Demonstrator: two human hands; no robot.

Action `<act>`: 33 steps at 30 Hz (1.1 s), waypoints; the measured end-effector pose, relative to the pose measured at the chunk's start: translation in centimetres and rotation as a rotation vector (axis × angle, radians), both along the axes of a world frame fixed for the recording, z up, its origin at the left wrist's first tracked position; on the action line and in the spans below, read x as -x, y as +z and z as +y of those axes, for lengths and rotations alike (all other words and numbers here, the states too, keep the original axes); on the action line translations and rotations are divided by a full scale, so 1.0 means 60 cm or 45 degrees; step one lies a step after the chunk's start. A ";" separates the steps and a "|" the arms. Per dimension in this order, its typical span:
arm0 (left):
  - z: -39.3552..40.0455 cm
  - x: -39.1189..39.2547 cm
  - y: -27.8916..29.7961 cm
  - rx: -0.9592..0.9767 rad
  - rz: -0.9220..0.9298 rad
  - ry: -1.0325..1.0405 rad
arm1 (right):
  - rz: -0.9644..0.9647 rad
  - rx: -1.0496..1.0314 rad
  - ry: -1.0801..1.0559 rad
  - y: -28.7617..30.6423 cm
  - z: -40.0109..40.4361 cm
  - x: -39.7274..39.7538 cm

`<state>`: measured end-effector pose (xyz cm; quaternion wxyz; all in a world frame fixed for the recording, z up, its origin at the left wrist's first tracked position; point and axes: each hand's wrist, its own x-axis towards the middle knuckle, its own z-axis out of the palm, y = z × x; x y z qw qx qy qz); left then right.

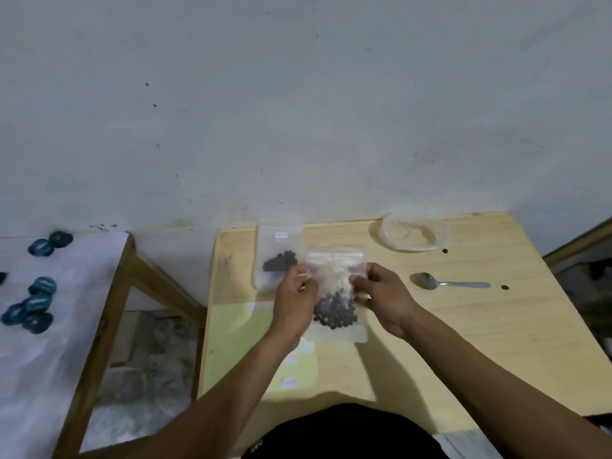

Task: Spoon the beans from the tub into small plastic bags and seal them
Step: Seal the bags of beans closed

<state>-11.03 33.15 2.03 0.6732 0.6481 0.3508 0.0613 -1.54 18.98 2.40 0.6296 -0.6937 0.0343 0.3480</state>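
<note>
Clear plastic catches the light between the two hands: a small bag of dark beans is held up over the wooden table; the left hand pinches its left edge near the top, the right hand pinches the right edge, fingers curled round the film; whether the strip is sealed is too blurred to tell. Behind the left hand lies a second bag with beans, partly hidden. At the far edge sits the clear tub, its contents hard to make out; a metal spoon lies to the right, apart from the hands. A yellow sheet lies under the forearms, partly covered.
</note>
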 end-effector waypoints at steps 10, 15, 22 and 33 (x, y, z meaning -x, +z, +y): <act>0.147 0.115 0.023 -0.084 -0.155 0.371 | -0.598 0.282 0.999 -0.071 0.060 0.102; 0.159 0.147 0.018 -0.019 -0.170 0.415 | -0.984 0.464 1.672 -0.102 0.085 0.150; 0.147 0.141 0.019 -0.022 -0.144 0.405 | -0.988 0.544 1.782 -0.107 0.104 0.152; 0.131 0.087 0.018 -0.236 -0.130 0.227 | -0.333 0.120 0.458 0.010 0.077 -0.004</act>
